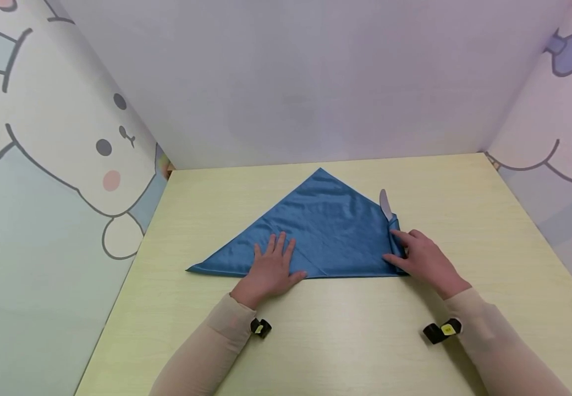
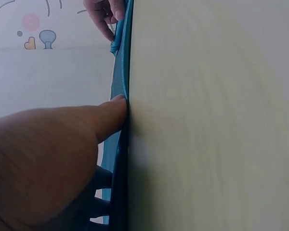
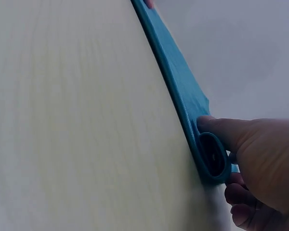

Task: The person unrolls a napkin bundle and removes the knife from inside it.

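A blue satin cloth napkin lies folded into a triangle, its long edge towards me and its peak pointing away. At its right end the cloth is rolled over into a narrow tube, whose open end shows in the right wrist view. The silver blade of a table knife sticks out of the far end of this roll; its other part is hidden in the cloth. My right hand holds the roll between thumb and fingers. With fingers spread, my left hand rests flat on the napkin left of its middle.
The napkin lies on a pale wooden table. A plain light wall rises behind its back edge. Panels with cartoon animals stand at the left and right. Small black cameras are worn on both wrists.
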A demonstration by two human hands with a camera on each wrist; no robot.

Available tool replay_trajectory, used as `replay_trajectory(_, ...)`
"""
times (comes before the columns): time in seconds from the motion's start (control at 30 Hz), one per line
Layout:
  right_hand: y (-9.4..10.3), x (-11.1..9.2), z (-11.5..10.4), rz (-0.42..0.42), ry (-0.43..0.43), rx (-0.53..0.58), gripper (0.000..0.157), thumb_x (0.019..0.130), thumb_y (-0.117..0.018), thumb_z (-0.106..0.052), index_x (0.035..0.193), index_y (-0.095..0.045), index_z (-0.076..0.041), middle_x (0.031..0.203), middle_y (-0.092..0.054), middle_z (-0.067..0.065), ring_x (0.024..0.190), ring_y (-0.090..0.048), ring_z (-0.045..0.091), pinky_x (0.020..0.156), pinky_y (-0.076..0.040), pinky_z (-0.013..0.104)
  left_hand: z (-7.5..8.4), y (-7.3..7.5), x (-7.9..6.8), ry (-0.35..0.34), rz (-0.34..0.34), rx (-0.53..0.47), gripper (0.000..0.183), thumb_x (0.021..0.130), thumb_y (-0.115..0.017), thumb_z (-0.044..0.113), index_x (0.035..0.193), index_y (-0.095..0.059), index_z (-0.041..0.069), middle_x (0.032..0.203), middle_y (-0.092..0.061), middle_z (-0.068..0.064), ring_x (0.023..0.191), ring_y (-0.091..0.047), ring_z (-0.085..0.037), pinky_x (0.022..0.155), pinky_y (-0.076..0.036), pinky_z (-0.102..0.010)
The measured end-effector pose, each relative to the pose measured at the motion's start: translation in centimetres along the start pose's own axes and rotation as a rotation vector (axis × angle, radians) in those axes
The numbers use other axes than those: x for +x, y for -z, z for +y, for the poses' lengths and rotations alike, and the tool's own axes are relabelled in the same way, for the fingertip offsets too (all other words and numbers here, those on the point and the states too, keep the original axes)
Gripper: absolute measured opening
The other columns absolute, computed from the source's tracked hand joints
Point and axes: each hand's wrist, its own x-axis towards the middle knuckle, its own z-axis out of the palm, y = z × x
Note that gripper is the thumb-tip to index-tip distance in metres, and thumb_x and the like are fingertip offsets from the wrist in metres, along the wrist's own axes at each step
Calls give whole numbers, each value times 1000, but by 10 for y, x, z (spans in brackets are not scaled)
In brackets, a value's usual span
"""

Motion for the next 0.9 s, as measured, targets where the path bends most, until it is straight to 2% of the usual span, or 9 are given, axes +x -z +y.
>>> replay_trajectory(0.43,-2,-2,2,23,-14,0,62,87,-70,-24,139,-48,4,79,-47,7,69,-44,20,60,-35,33,1,1,0,4,1,-1,85,93,-37,68,156,-13,16,161,-3,-13,146,-2,-35,107,-11,-67)
replay_trajectory(0.67,-1,-1,1,37,-40,-2,57,87,-65,-19,136,-50,6,94,-58,19,73,-50,26,64,-40,37,0,-1,0,1,6,0,86,93,-36,69,156,-12,16,161,-3,-12,146,-2,-35,107,-11,-68)
replay_trajectory(0.9,2,1,2,29,-75,-3,54,86,-65,-19,133,-53,7,75,-52,7,70,-49,24,61,-37,36,-1,-1,0,-4,8,-2,86,93,-36,68,156,-12,16,161,-3,-13,146,-2,-35,106,-11,-68)
